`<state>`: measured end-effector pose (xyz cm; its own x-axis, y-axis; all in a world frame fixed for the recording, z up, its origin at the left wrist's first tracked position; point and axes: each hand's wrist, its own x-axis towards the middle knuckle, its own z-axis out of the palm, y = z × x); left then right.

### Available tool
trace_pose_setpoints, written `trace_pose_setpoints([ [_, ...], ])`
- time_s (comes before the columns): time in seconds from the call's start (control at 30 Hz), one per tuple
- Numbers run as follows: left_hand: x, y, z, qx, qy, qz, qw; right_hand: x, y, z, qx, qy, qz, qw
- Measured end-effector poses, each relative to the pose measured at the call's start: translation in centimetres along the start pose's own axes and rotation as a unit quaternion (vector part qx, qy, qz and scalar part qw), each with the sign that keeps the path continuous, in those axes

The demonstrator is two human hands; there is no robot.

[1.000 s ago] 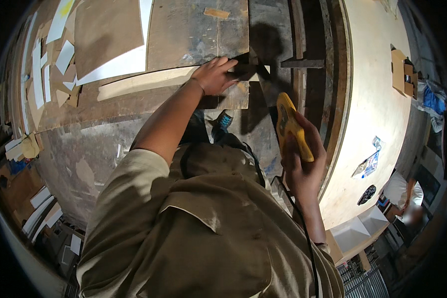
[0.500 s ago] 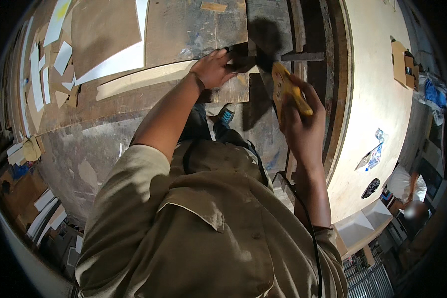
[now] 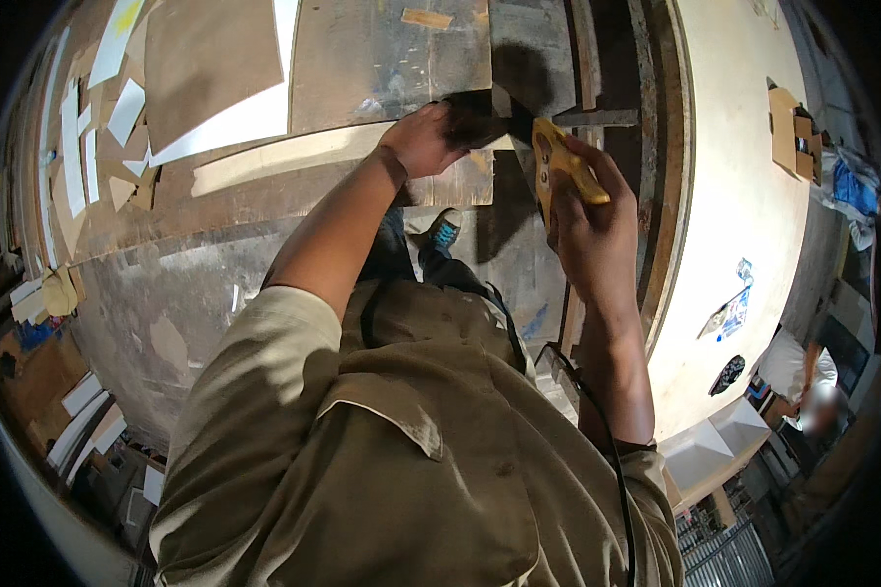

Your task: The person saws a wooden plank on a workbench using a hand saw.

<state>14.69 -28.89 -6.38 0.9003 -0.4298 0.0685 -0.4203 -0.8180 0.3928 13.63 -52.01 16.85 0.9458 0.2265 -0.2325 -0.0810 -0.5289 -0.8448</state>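
Observation:
My right hand [image 3: 597, 220] is closed around the yellow handle [image 3: 546, 147] of a handsaw. Its dark blade sits in shadow near the bench edge, and its teeth cannot be made out. A long pale wooden strip [image 3: 284, 158] lies across the worn workbench [image 3: 392, 59], with its right end reaching past the bench edge toward the blade. Over the strip, close to that end, my left hand [image 3: 426, 140] grips and presses it down. Deep shadow hides most of the left fingers.
Brown board [image 3: 210, 59] and white sheet offcuts [image 3: 125, 112] lie at the far left. To my right stands a large pale wooden panel [image 3: 744, 196], with an open cardboard box [image 3: 788, 132] by its far edge. Another person [image 3: 817, 401] is at the right rim. My shoe [image 3: 445, 230] shows below the bench.
My right hand and the saw have shifted slightly away from me and to the left. The left hand stays on the strip, its fingers now more in shadow.

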Motion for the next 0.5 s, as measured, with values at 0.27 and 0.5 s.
trace_pose_setpoints([
  [0.27, -0.2, 0.9, -2.1, 0.011, -0.066, -0.019, 0.998, -3.8, -4.7, -3.9, 0.086, -0.009, 0.163, 0.983],
  [0.5, -0.2, 0.8, -0.2, -0.072, 0.027, -0.031, 0.997, -1.1, -0.7, -0.3, 0.064, 0.004, 0.049, 0.997],
])
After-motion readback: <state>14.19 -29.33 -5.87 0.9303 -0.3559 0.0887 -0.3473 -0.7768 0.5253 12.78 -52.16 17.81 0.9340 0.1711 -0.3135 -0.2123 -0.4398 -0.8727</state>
